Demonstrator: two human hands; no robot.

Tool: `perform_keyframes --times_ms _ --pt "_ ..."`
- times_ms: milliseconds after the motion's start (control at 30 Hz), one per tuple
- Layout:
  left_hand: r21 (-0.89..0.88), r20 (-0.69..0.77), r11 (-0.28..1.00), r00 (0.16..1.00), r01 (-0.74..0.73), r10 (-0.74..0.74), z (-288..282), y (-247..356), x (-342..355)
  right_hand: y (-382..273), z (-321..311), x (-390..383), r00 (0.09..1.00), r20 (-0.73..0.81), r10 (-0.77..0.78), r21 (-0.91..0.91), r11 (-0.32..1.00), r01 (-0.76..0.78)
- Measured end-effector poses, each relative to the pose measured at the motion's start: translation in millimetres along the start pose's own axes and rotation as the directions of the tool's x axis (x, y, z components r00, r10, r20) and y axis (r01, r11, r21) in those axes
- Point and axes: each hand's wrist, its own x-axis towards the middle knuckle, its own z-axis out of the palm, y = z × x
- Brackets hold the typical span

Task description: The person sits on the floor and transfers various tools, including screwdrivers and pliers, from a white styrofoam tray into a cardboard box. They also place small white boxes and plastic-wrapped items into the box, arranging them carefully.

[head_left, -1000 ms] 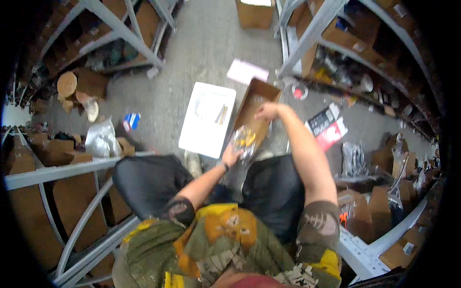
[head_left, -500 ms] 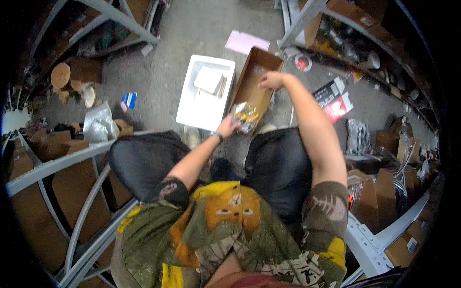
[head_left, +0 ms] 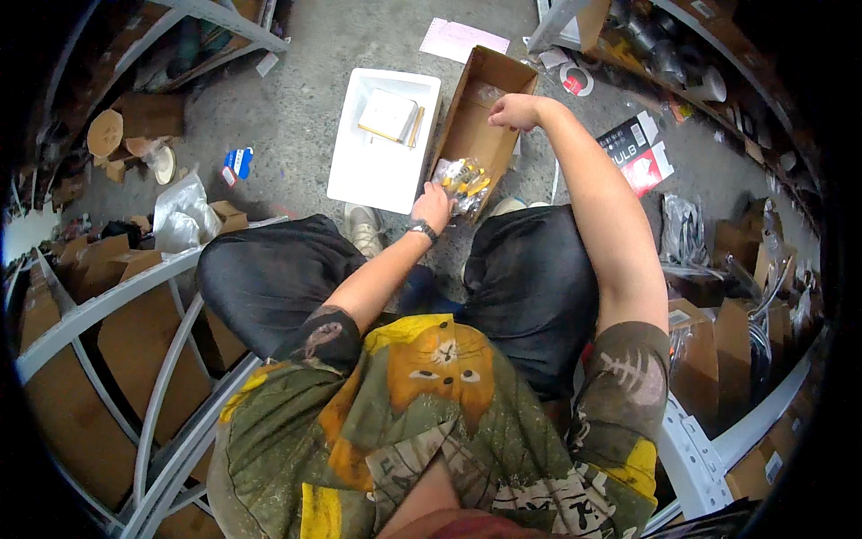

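A long open cardboard box (head_left: pixel 469 135) lies on the floor in front of me. At its near end sits a clear plastic bag (head_left: pixel 463 185) with yellow and black pieces inside. My left hand (head_left: pixel 433 207) is closed at the box's near left corner, fingers against the wall beside the bag; part of its grip is hidden. Over the far right side of the box hangs my right hand (head_left: pixel 514 111), fingers curled together; anything in them is too small to make out. Beside the box on the left, a white foam bin (head_left: pixel 370 184) holds a white-topped block like a stack of cards (head_left: pixel 388 115).
A pink sheet (head_left: pixel 463 39), a tape roll (head_left: pixel 576 81) and a flattened black and red package (head_left: pixel 636 153) lie around the box. Left of the bin is a blue packet (head_left: pixel 237 163). Metal shelving (head_left: pixel 117 310) with cardboard boxes flanks me on both sides.
The whole scene sits higher in the picture as the view has tilted. Both hands stay at nearly the same places on and over the cardboard box.
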Motion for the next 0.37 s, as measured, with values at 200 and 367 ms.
perform_keyframes --times_ms 200,367 --pt "0.095 0.008 0.995 0.999 -0.033 0.033 -10 0 8 3 -1 3 1.0 -0.015 0.007 0.013 1.0 -0.007" --pt "0.214 0.071 0.977 0.997 -0.017 0.002 -20 11 8 4 2 3 0.999 -0.024 -0.024 0.036 0.999 0.025"
